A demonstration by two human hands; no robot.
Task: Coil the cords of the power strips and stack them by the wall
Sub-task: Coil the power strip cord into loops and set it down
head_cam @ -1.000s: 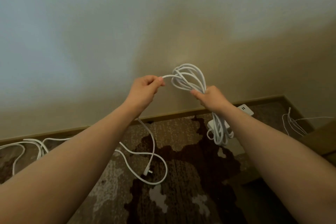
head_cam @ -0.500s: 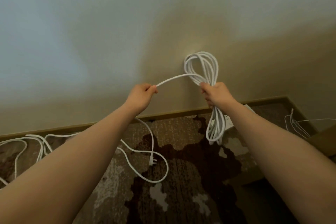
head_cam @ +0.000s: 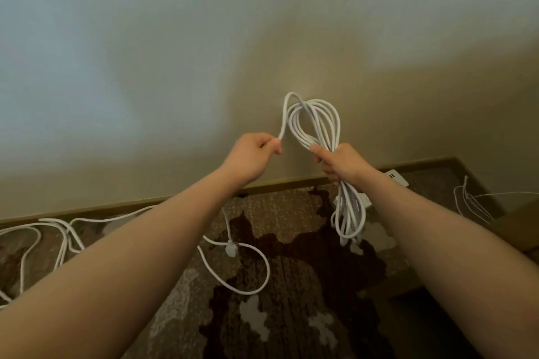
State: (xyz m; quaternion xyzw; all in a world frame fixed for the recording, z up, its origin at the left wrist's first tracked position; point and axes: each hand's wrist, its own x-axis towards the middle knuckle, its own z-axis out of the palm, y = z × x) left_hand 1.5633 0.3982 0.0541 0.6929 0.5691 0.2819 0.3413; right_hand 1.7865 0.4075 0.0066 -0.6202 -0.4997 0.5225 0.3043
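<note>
My right hand (head_cam: 341, 162) grips a bundle of white cord loops (head_cam: 313, 122) at its middle, held up in front of the wall; the lower loops (head_cam: 348, 218) hang down toward the floor. My left hand (head_cam: 252, 154) pinches the free run of the same cord just left of the bundle. From there the cord drops behind my left forearm and lies in a loose curve on the carpet, ending in a white plug (head_cam: 232, 249). A white power strip (head_cam: 395, 178) lies by the baseboard, mostly hidden behind my right arm.
Another tangle of white cord (head_cam: 55, 230) lies on the patterned carpet at the far left by the baseboard (head_cam: 175, 199). More thin white cords (head_cam: 472, 202) sit in the right corner beside a brown furniture edge (head_cam: 519, 227).
My left hand has come in close to the right hand, laying a fresh tall loop onto the bundle. The slack on the floor shortened and the plug slid nearer the wall.
</note>
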